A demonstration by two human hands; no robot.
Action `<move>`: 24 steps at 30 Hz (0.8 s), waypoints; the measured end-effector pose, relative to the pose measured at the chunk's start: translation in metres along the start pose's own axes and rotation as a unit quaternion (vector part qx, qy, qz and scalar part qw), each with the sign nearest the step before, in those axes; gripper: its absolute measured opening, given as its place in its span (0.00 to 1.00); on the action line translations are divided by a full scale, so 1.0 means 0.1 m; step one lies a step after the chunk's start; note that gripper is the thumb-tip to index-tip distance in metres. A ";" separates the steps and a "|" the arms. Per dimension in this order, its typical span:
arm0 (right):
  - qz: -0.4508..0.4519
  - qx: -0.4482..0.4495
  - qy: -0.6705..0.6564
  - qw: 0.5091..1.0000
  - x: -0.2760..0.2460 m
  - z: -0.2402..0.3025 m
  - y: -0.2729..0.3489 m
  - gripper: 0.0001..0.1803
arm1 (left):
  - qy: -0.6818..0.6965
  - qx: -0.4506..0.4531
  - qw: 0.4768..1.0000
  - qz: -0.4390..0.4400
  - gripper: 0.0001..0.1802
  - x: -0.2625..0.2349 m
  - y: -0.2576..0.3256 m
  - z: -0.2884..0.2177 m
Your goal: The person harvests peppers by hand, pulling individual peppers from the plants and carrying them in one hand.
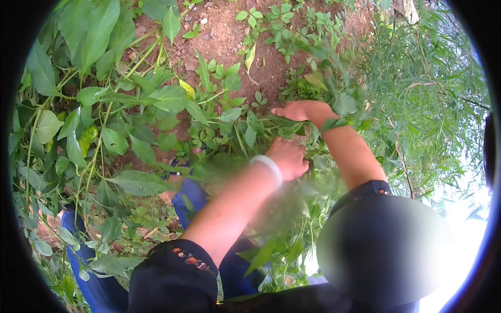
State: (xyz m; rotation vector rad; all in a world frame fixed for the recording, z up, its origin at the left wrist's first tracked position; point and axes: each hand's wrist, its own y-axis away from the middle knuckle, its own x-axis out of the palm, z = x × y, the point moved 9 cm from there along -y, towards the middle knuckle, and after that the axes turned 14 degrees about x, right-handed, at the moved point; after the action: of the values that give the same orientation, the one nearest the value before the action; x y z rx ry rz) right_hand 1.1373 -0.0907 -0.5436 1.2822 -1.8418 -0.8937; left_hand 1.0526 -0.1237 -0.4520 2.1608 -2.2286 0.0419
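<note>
My left hand (288, 156), with a white bangle (269, 167) on its wrist, is curled down into low green plants (229, 117), its fingers closed among the stems. My right hand (304, 110) reaches further out, palm down, on a leafy clump (334, 99) at the edge of bare red-brown soil (224, 36). Leaves lie across its wrist and hide its fingertips, so its grip is unclear. Both forearms are bare and come out of dark sleeves (175, 271).
Tall broad-leaved vines (94, 94) crowd the left side. Fine feathery foliage (422, 88) fills the right. Blue trouser legs (190, 201) show under the arms. A blurred dark round shape (383, 250) sits at the lower right.
</note>
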 end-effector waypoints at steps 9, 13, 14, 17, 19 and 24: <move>0.044 -0.048 -0.103 0.993 0.16 -0.20 0.65 0.45 | 0.004 0.006 0.999 -0.044 0.25 0.02 0.15 -0.08; -0.033 -0.054 -0.192 0.979 0.27 -0.36 0.71 0.39 | 0.007 0.031 0.983 -0.181 0.27 -0.06 0.25 -0.07; -0.034 -0.061 -0.225 0.972 0.29 -0.39 0.71 0.38 | 0.011 0.038 0.972 -0.234 0.28 -0.14 0.29 -0.07; -0.068 -0.038 -0.247 0.966 0.26 -0.38 0.81 0.34 | 0.007 0.025 0.962 -0.271 0.34 -0.13 0.28 0.01; -0.125 -0.037 -0.280 0.951 0.21 -0.40 0.89 0.30 | -0.042 0.008 0.942 -0.332 0.41 -0.24 0.37 -0.01; -0.201 -0.069 -0.270 0.939 0.24 -0.40 1.00 0.19 | -0.090 0.053 0.932 -0.347 0.49 -0.30 0.16 0.13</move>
State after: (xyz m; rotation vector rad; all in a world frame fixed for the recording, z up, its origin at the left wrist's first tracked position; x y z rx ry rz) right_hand 1.1193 -0.0925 -0.4346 1.4473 -1.8908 -1.7059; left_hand 1.0378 -0.0938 -0.4660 2.9793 -1.4198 -0.0597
